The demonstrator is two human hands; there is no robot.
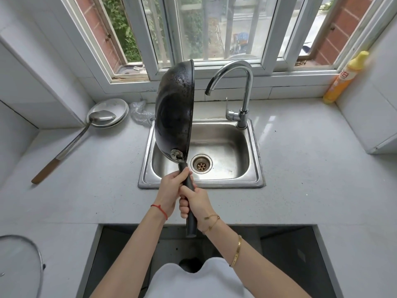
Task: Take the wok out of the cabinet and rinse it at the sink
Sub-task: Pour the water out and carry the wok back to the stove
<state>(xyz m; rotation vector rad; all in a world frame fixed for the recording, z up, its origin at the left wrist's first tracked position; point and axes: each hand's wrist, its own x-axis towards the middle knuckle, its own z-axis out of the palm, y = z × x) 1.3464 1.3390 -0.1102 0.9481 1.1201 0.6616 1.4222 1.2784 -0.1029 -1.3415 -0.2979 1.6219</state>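
Head view: both hands wrap the wok's black handle, the left grip point(171, 190) closed higher up, the right grip point(196, 203) closed just below it. The wok point(174, 112) stands on edge above the left side of the sink point(227, 147), its hollow facing right toward the tap point(242, 93). Beyond the grips to the left, a ladle point(71, 143) rests on plates point(108, 112) on the table point(300, 168); a scourer point(139, 112) lies behind the wok. Far right stands a yellow bottle point(343, 80).
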